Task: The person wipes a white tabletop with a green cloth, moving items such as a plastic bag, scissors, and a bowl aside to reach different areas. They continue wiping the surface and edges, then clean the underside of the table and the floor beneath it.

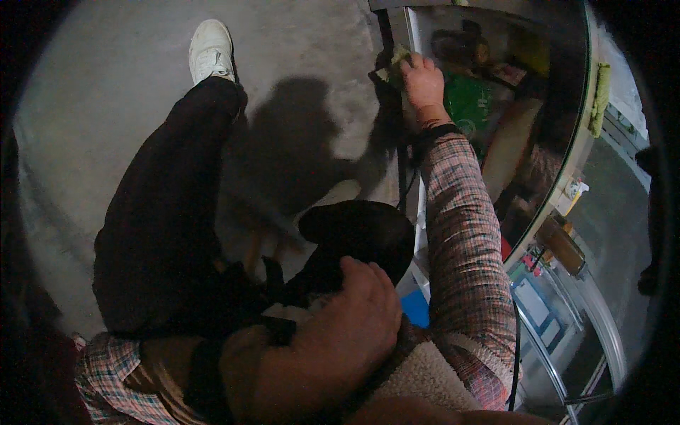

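Observation:
My right hand (pixel 423 82), at the end of a plaid sleeve, reaches to the lower edge of a dark glass-fronted cabinet (pixel 417 32). Its fingers are closed on a crumpled yellowish-green cloth (pixel 399 56) pressed at the cabinet's frame. In the lower middle, my left hand (pixel 366 311) lies in shadow near my bent, dark-trousered knee (pixel 366 234). Nothing is visible in it, and its fingers are slightly bent and close together. The glass pane (pixel 510 106) shows reflections and a green item with writing behind or in it.
Concrete floor (pixel 133 69) lies left, with my white shoe (pixel 212 50) on it. Along the right are a rolled green cloth (pixel 600 101) on a ledge, a brown block-like object (pixel 560 244), a blue-framed item (pixel 536 308) and curved metal rails (pixel 605 329). A black cable (pixel 515 361) hangs beside my sleeve.

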Demonstrator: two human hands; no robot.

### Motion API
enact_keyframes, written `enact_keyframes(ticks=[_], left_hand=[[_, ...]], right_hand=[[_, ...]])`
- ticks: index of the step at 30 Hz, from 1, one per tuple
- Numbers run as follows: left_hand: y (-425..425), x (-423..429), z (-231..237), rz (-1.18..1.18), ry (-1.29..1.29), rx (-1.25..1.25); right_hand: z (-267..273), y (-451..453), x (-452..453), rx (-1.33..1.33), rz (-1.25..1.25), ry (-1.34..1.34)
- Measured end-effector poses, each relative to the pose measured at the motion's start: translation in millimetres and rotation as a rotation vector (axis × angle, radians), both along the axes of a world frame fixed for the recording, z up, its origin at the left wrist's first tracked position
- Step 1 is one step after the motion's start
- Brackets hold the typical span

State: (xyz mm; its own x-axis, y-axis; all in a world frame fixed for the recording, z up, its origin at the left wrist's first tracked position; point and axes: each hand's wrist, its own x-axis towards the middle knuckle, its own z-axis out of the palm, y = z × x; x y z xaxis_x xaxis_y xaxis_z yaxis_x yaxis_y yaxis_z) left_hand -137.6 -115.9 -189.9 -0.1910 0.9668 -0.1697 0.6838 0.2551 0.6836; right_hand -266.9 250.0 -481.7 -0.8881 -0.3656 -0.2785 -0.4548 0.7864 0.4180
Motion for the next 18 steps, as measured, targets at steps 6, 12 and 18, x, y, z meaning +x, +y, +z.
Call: enact_keyframes(ticks=[6,12,18], left_hand=[[-1,-6,1,-0.036,-0.023,-0.015],[13,-1,1,-0.051,-0.112,-0.077],[22,-5,-7,0.008,-0.125,-0.003]], right_hand=[[-14,14,58,0.360,0.204,-0.186],[-33,79,201,0.441,0.037,-0.601],[19,138,405,-0.129,-0.419,-0.756]])
